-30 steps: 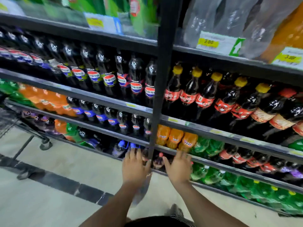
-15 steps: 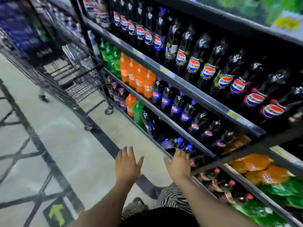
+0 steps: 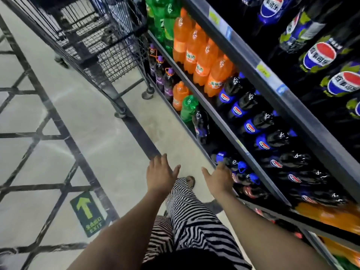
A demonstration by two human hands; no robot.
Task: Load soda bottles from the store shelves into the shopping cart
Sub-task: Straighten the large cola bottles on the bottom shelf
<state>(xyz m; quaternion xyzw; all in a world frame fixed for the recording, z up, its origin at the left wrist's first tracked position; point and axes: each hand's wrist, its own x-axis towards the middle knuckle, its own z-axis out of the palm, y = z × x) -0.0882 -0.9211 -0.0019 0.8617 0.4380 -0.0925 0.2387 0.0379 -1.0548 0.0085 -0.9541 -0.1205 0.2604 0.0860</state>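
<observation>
Low down, dark blue-capped soda bottles (image 3: pixel 236 166) beside right grip (image 3: pixel 219 179) and left grip (image 3: pixel 160 175), both spread, empty.

dim aisle | pale sheen on floor (image 3: pixel 101 133) | shelves (image 3: pixel 272 78) dark, edge-smeared | wide-angle bending | overall soft

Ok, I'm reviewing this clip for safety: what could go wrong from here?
1. The cola bottles by the right hand sit low and packed close; pulling one may topple its neighbours.
2. The shopping cart stands farther up the aisle, so a carried bottle could slip onto the sandalled foot.
</observation>
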